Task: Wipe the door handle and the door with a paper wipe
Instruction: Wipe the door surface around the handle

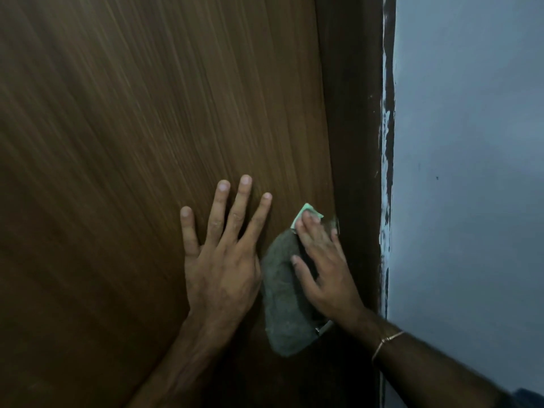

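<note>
The brown wood-grain door (147, 128) fills most of the head view. My left hand (223, 260) lies flat on it with fingers spread. Just to its right, my right hand (326, 269) presses a pale green paper wipe (306, 209) against the door near its closing edge; only the wipe's top corner shows past my fingertips. Below my right hand a grey fabric cover (282, 304) hangs over what looks like the door handle, with a small metal part (322, 328) showing at its lower right. The handle itself is hidden.
The dark brown door frame (353, 113) runs vertically right of the door, its outer edge smeared with paint. Beyond it is a pale blue-grey wall (471, 142). A thin bracelet (385, 340) sits on my right wrist.
</note>
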The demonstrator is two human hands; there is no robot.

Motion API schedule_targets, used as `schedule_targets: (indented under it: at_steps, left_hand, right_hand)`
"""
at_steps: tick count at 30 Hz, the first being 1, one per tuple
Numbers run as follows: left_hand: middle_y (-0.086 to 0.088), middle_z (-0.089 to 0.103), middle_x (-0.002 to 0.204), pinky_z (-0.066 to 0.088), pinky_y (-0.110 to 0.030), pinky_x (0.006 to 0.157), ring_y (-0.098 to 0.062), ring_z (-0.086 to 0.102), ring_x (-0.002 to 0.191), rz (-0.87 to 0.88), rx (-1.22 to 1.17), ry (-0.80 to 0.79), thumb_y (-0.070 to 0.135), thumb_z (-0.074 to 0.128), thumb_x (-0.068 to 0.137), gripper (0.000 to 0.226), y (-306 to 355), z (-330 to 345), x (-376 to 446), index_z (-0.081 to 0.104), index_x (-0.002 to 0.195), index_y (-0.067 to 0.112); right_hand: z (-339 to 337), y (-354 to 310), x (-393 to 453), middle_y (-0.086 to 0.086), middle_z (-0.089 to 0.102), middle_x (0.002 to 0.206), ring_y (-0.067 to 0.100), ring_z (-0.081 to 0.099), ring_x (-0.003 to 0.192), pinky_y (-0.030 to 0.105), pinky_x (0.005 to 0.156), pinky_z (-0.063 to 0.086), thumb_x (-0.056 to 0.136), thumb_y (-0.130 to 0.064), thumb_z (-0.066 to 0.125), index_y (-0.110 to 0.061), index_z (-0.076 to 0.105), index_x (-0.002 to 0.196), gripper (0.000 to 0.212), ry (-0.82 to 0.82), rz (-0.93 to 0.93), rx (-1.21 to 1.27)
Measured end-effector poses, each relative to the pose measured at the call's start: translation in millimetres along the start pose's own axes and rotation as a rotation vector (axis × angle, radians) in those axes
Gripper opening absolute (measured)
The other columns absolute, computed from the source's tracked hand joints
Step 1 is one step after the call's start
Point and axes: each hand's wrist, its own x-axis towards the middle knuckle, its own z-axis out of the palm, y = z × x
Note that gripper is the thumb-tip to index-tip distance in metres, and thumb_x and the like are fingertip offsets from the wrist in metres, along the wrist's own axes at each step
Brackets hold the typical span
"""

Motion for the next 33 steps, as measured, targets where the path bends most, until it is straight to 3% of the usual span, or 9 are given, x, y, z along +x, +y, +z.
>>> schedule_targets:
  at_steps: [4,6,9,13,18,22,27,31,33]
  left_hand:
    - [0.001,0.005,0.168,-0.014,-0.058,0.118,-0.024,0.001,0.155,0.002,0.003,0.027,0.03,0.028,0.095,0.063,-1.5,2.5,-3.2,0.021,0.158,0.034]
    - [0.001,0.003,0.169,-0.014,-0.058,0.118,-0.024,0.0,0.155,-0.007,0.003,0.038,0.03,0.03,0.096,0.063,-2.0,2.7,-2.4,0.019,0.158,0.034]
    - [0.001,0.003,0.168,-0.013,-0.058,0.118,-0.023,0.002,0.155,-0.033,0.01,0.051,0.031,0.036,0.099,0.063,-3.7,3.8,-6.9,0.018,0.158,0.035]
    - [0.001,0.004,0.168,-0.01,-0.058,0.118,-0.023,0.002,0.155,-0.03,0.0,0.069,0.033,0.035,0.102,0.059,-4.2,5.2,-10.6,0.017,0.158,0.036]
    - [0.002,0.003,0.169,-0.011,-0.058,0.118,-0.023,0.001,0.155,-0.058,0.01,0.076,0.033,0.039,0.102,0.062,-7.0,6.0,-14.6,0.014,0.159,0.036]
    - [0.002,0.002,0.169,-0.013,-0.058,0.117,-0.022,-0.001,0.155,-0.048,0.0,0.077,0.03,0.049,0.1,0.068,-7.1,5.6,-17.4,0.013,0.159,0.037]
    - [0.001,0.001,0.169,-0.012,-0.059,0.117,-0.023,-0.002,0.155,-0.055,0.008,0.066,0.03,0.048,0.099,0.07,-9.1,5.1,-17.8,0.012,0.159,0.037]
    - [0.001,0.001,0.169,-0.008,-0.061,0.118,-0.023,-0.001,0.155,-0.041,-0.001,0.07,0.03,0.049,0.1,0.069,-6.6,5.4,-18.7,0.013,0.159,0.037]
    - [0.002,0.0,0.169,-0.008,-0.061,0.117,-0.023,-0.001,0.155,-0.048,-0.005,0.072,0.03,0.051,0.1,0.071,-5.5,6.1,-16.9,0.012,0.159,0.037]
  right_hand:
    - [-7.7,-3.4,21.1,-0.006,0.008,0.166,0.012,0.003,0.153,0.055,0.122,0.001,0.098,-0.036,0.044,-0.025,0.018,0.156,0.064,0.055,0.119,0.054]
    - [-5.1,-15.8,21.1,-0.005,0.004,0.166,0.014,0.0,0.153,0.054,0.121,0.0,0.098,-0.038,0.045,-0.025,0.015,0.156,0.067,-0.007,0.053,0.033]
    - [2.2,-12.8,-5.6,-0.011,0.003,0.166,0.013,0.001,0.153,0.061,0.12,0.003,0.098,-0.041,0.044,-0.026,0.014,0.157,0.068,-0.105,-0.036,-0.057]
    - [-3.7,-9.1,9.4,-0.01,-0.001,0.166,0.009,-0.003,0.153,0.059,0.12,-0.004,0.098,-0.042,0.039,-0.025,0.009,0.158,0.069,-0.032,0.145,0.0]
    - [10.0,-22.0,-7.6,-0.008,-0.002,0.166,0.013,-0.004,0.153,0.063,0.119,0.001,0.098,-0.043,0.037,-0.024,0.007,0.158,0.069,-0.156,-0.028,-0.081]
    - [1.7,-13.7,3.3,-0.008,-0.004,0.166,0.01,-0.006,0.152,0.057,0.12,-0.006,0.098,-0.041,0.034,-0.024,0.004,0.157,0.069,-0.08,0.121,-0.033]
    - [11.7,-26.4,-10.5,-0.009,-0.003,0.166,0.012,-0.004,0.153,0.062,0.12,0.003,0.098,-0.039,0.039,-0.024,0.005,0.158,0.07,-0.17,-0.052,-0.105]
    - [5.0,-16.0,0.8,-0.007,-0.004,0.166,0.01,-0.005,0.153,0.057,0.121,-0.003,0.099,-0.038,0.035,-0.024,0.001,0.157,0.069,-0.051,0.139,-0.027]
    - [6.4,-29.4,6.7,-0.004,-0.005,0.166,0.012,-0.007,0.153,0.053,0.121,-0.005,0.098,-0.039,0.036,-0.022,0.0,0.157,0.071,-0.056,0.109,-0.005]
